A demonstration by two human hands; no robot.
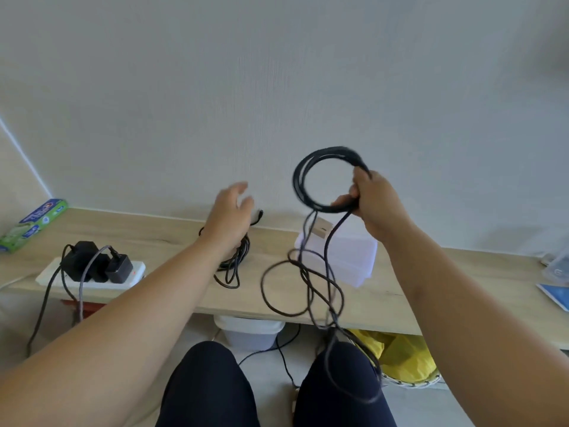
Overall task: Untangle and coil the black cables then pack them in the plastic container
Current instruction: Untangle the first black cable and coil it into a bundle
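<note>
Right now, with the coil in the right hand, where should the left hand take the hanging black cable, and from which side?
Pinch the hanging black cable just under the coil, where it drops as a free strand from the right hand, above the tangled loops. Bring the open left hand in from the left, probably the clearest approach.

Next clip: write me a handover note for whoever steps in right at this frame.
Right hand grips a partly wound black cable coil; its loose tangled tail hangs down.
Left hand open, above a second black cable bundle on the light wooden shelf.
Translucent plastic container sits on that shelf behind the tail.
Done: several loops wound. Left: finish this coil, coil the second bundle, pack both.
</note>
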